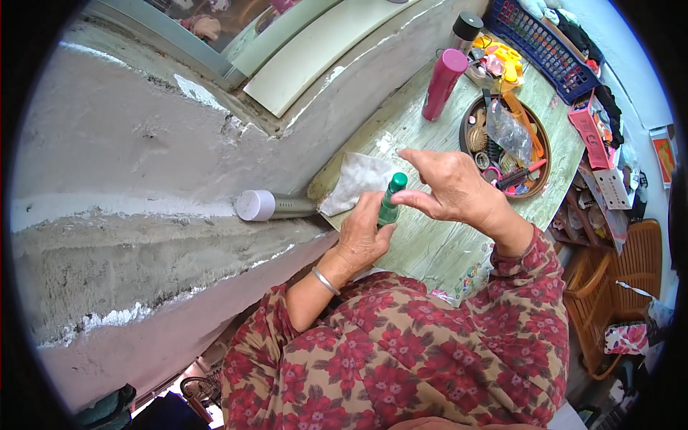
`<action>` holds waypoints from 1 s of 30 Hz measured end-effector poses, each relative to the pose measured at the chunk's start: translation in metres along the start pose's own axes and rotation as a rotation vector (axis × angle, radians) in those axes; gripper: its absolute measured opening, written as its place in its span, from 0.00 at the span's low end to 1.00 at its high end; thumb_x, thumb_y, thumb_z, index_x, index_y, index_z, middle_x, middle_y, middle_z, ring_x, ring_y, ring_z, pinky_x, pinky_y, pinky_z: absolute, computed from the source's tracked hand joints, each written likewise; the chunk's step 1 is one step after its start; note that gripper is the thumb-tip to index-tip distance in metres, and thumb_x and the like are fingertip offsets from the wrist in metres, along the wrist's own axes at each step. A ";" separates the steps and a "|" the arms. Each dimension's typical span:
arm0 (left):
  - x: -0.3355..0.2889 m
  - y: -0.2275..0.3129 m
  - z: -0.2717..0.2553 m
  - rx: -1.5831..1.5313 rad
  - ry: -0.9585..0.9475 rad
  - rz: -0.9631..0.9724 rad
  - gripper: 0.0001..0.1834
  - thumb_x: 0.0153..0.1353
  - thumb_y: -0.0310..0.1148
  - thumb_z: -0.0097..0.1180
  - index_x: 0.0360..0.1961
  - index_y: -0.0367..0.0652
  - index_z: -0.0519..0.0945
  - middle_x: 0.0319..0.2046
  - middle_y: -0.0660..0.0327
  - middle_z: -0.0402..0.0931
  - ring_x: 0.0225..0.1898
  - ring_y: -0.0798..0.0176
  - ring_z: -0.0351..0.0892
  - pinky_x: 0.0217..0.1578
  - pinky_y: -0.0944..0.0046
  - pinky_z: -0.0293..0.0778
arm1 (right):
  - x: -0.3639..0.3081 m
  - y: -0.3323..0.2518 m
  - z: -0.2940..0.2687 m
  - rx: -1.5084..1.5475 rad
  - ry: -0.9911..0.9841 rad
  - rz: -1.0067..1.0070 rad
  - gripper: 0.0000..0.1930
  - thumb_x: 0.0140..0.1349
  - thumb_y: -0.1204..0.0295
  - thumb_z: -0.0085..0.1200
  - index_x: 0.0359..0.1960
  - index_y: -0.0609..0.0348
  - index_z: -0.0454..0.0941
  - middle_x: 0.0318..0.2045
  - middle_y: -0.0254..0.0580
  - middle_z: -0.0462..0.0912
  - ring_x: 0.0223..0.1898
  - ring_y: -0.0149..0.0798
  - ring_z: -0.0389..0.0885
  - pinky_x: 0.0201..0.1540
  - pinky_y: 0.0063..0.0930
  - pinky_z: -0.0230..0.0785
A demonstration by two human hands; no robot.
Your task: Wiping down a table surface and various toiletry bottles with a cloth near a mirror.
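A small green bottle with a green cap stands upright or nearly so in my left hand, whose fingers wrap round its body. My right hand is beside the bottle's neck, thumb and forefinger spread wide apart. Its thumb tip comes close to the cap; whether it touches I cannot tell. A crumpled white cloth lies on the table just past my left hand.
On the pale wooden table are a round basket of combs and brushes, a magenta bottle, a black-lidded bottle and a blue crate. A grey bottle lies on the wall ledge at left. A wooden chair stands at right.
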State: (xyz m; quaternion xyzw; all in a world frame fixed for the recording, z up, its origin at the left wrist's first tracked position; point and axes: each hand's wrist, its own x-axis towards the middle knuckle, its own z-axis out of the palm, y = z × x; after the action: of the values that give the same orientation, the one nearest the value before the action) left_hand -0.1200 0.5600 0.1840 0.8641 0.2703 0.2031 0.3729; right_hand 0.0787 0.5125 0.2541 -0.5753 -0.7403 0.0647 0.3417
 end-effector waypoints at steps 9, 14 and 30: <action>0.000 -0.003 0.007 -0.073 0.013 0.036 0.23 0.43 0.22 0.58 0.43 0.37 0.68 0.36 0.50 0.66 0.36 0.46 0.70 0.35 0.57 0.69 | -0.005 0.007 0.013 0.045 -0.142 -0.007 0.13 0.54 0.61 0.58 0.31 0.58 0.77 0.18 0.44 0.75 0.21 0.49 0.77 0.24 0.37 0.69; -0.006 -0.002 0.004 -0.113 -0.040 -0.063 0.27 0.44 0.21 0.58 0.48 0.39 0.66 0.41 0.48 0.67 0.43 0.41 0.70 0.41 0.53 0.68 | -0.001 0.082 0.009 0.347 0.196 0.525 0.15 0.52 0.61 0.62 0.29 0.63 0.80 0.19 0.39 0.78 0.22 0.28 0.75 0.27 0.23 0.69; -0.024 -0.012 0.003 -0.060 -0.066 -0.150 0.28 0.44 0.22 0.59 0.49 0.36 0.66 0.41 0.47 0.67 0.44 0.43 0.69 0.44 0.56 0.68 | -0.016 0.265 0.023 0.199 0.166 0.789 0.38 0.48 0.60 0.58 0.61 0.58 0.61 0.52 0.55 0.72 0.54 0.47 0.71 0.56 0.35 0.62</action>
State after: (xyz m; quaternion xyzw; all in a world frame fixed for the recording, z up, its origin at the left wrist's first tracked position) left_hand -0.1407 0.5503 0.1699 0.8361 0.3158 0.1539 0.4214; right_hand 0.2808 0.5920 0.1003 -0.7823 -0.4231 0.2154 0.4033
